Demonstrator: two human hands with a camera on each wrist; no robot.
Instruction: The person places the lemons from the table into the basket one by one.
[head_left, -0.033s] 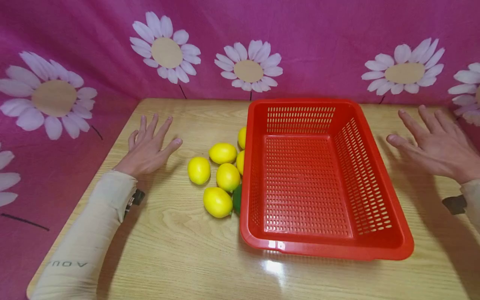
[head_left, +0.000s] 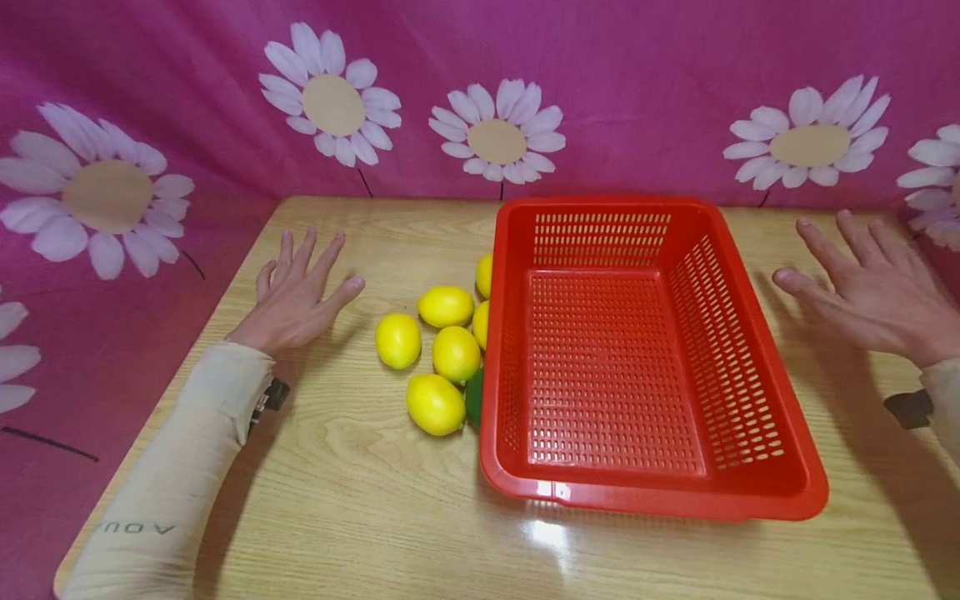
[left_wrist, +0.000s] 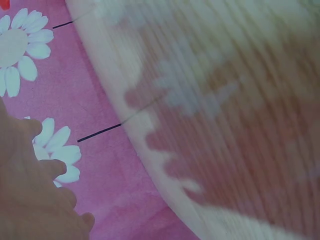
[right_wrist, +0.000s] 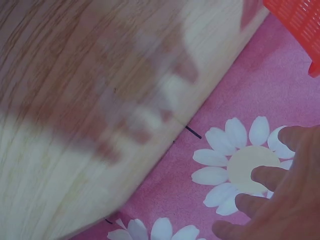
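Note:
My left hand (head_left: 295, 298) hovers over the left part of the table with its fingers spread and nothing in it. Several yellow lemons (head_left: 446, 307) lie in a cluster between it and a red plastic basket (head_left: 652, 500). The nearest to that hand is a single lemon (head_left: 397, 341). Two lemons at the back are partly covered by the basket's rim, as is a dark green thing (head_left: 474, 398). The basket stands upright with a bare, slotted floor. To its right my right hand (head_left: 873, 287) is held with fingers spread, apart from the basket and holding nothing.
The wooden table (head_left: 337, 500) carries everything and ends at a magenta curtain (head_left: 622, 100) printed with white daisies. In the right wrist view a corner of the basket (right_wrist: 297, 30) shows at upper right. Both hands cast shadows on the tabletop.

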